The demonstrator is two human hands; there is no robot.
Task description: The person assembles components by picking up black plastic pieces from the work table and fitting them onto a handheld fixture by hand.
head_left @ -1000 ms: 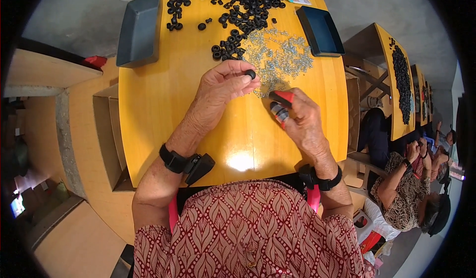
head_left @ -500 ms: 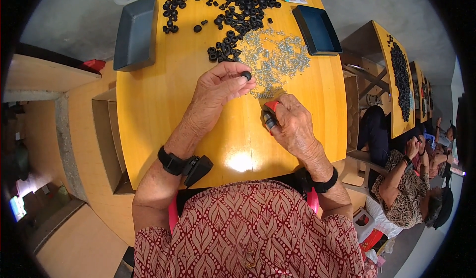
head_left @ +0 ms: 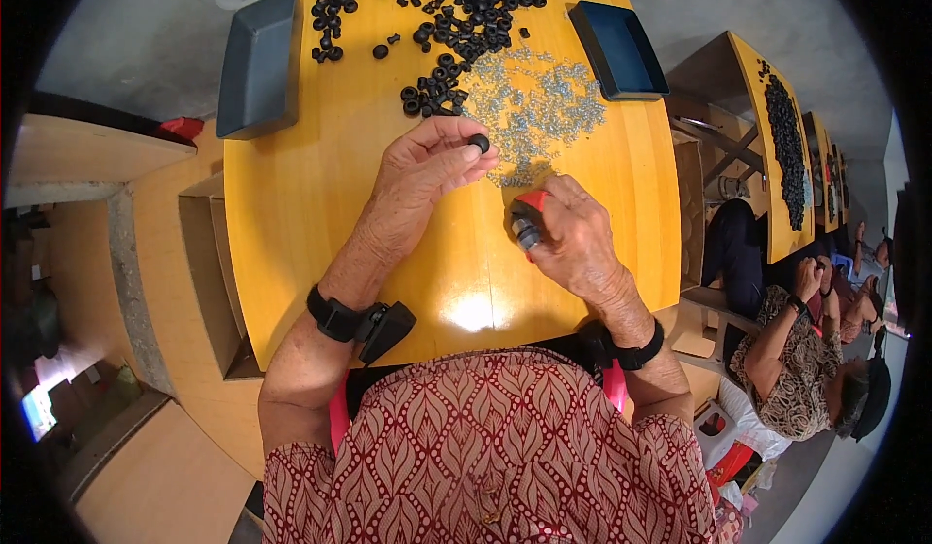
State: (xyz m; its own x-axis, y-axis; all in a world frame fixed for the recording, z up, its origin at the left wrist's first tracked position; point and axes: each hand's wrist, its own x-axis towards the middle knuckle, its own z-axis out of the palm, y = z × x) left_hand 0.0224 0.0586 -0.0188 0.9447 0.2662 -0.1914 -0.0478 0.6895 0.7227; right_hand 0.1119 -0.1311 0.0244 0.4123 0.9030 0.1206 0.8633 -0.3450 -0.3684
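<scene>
Pinched a round black piece in left fingers; curled right fingers above the bench, couldn't tell if gripping anything.

White glare marks the bright table below centre; soft shadow lies beside the right hand; outer edges curve into black.

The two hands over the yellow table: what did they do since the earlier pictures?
The right hand moved a little left, its wrapped fingers curling in. Nothing was visibly taken or let go. The left hand still pinches one black piece; the black pile, shiny bits, left tray and right tray stayed put. The view shifted slightly.
</scene>
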